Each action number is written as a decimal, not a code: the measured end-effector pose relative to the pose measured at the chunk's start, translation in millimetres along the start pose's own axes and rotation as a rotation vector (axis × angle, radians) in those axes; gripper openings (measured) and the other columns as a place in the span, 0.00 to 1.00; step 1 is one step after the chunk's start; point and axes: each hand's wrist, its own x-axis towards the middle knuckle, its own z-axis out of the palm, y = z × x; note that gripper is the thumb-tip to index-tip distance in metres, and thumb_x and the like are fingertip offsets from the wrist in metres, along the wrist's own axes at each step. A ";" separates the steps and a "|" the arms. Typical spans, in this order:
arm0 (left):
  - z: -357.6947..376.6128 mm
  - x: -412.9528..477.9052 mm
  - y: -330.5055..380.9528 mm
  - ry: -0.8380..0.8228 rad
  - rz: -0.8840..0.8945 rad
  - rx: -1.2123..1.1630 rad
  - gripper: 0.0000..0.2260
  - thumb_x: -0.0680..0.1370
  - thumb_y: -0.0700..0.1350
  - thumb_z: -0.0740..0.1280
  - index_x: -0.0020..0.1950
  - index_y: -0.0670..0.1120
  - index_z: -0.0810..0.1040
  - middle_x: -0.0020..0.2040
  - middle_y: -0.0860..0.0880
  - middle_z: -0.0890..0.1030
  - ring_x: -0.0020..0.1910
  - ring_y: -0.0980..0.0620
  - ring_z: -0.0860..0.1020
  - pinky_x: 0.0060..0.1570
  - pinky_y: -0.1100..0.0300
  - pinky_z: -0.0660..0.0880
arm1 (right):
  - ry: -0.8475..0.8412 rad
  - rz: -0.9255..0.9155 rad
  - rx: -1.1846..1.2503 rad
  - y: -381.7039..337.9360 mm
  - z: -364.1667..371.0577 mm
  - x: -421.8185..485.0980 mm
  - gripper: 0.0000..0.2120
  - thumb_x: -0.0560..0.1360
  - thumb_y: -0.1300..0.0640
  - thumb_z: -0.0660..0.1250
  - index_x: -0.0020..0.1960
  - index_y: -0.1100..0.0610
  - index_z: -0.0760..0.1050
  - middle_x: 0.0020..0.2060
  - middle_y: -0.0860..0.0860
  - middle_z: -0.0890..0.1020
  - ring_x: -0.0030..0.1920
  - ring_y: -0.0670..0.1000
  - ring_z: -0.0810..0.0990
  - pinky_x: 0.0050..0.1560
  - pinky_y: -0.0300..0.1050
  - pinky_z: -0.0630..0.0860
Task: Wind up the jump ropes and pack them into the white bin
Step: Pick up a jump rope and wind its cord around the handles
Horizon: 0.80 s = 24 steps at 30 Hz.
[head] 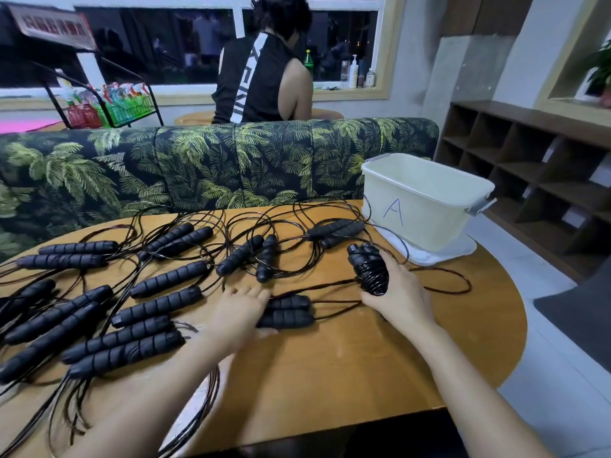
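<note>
Several black jump ropes with ribbed foam handles (168, 277) lie spread over the wooden table (330, 368), their thin cords tangled across it. My right hand (398, 290) grips a wound-up jump rope (369, 268), its cord coiled tightly round the paired handles, just in front of the white bin (426, 206). The bin is marked "A", stands on its white lid at the table's far right, and looks empty. My left hand (239, 310) closes round a pair of handles (289, 310) lying side by side at mid table.
A leaf-patterned sofa back (198, 163) runs along the table's far edge, with a seated person in a black top (261, 77) behind it. Dark cubby shelves (529, 173) stand at right. Loose cords hang over the table's near left edge.
</note>
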 end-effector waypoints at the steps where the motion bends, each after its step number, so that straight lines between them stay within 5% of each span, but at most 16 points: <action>1: 3.3 -8.4 -13.7 0.000 -0.059 0.024 0.33 0.74 0.65 0.63 0.72 0.49 0.62 0.70 0.50 0.69 0.70 0.48 0.66 0.69 0.49 0.59 | -0.011 -0.014 0.010 -6.9 4.1 -6.5 0.42 0.65 0.44 0.71 0.75 0.43 0.57 0.61 0.48 0.76 0.59 0.54 0.75 0.47 0.47 0.73; 6: 16.1 -37.4 -57.8 -0.025 -0.354 0.053 0.35 0.77 0.59 0.62 0.77 0.45 0.53 0.75 0.46 0.62 0.74 0.43 0.60 0.72 0.36 0.48 | -0.080 -0.090 0.009 -40.4 29.1 -39.9 0.42 0.67 0.43 0.70 0.76 0.45 0.55 0.63 0.47 0.75 0.61 0.52 0.73 0.52 0.46 0.72; 10: 15.9 -37.8 -40.4 0.034 -0.139 -0.074 0.36 0.78 0.57 0.61 0.79 0.53 0.42 0.79 0.50 0.47 0.78 0.46 0.46 0.71 0.35 0.41 | -0.144 -0.122 0.033 -55.6 48.5 -56.7 0.42 0.69 0.43 0.70 0.77 0.45 0.53 0.64 0.47 0.74 0.62 0.51 0.72 0.52 0.45 0.71; 14: 14.5 -29.8 -34.6 0.002 -0.141 -0.080 0.24 0.81 0.56 0.55 0.77 0.57 0.56 0.77 0.53 0.58 0.76 0.47 0.53 0.71 0.33 0.43 | -0.111 -0.116 0.055 -54.5 49.4 -50.7 0.42 0.69 0.42 0.70 0.77 0.45 0.53 0.63 0.47 0.74 0.61 0.50 0.72 0.52 0.44 0.71; 17: -2.3 -7.2 -24.6 0.121 -0.167 -0.111 0.16 0.81 0.57 0.54 0.64 0.55 0.74 0.63 0.55 0.75 0.67 0.48 0.68 0.71 0.38 0.52 | -0.042 -0.044 0.055 -40.0 37.9 -28.4 0.42 0.69 0.42 0.70 0.77 0.45 0.53 0.63 0.48 0.74 0.62 0.52 0.73 0.53 0.46 0.73; 24: -45.8 138.1 49.7 0.155 -0.012 -0.216 0.18 0.80 0.55 0.60 0.67 0.50 0.71 0.65 0.48 0.73 0.64 0.43 0.69 0.64 0.45 0.64 | 0.086 0.061 0.002 -3.4 20.0 35.5 0.43 0.69 0.41 0.69 0.77 0.45 0.51 0.62 0.50 0.75 0.61 0.55 0.74 0.53 0.48 0.73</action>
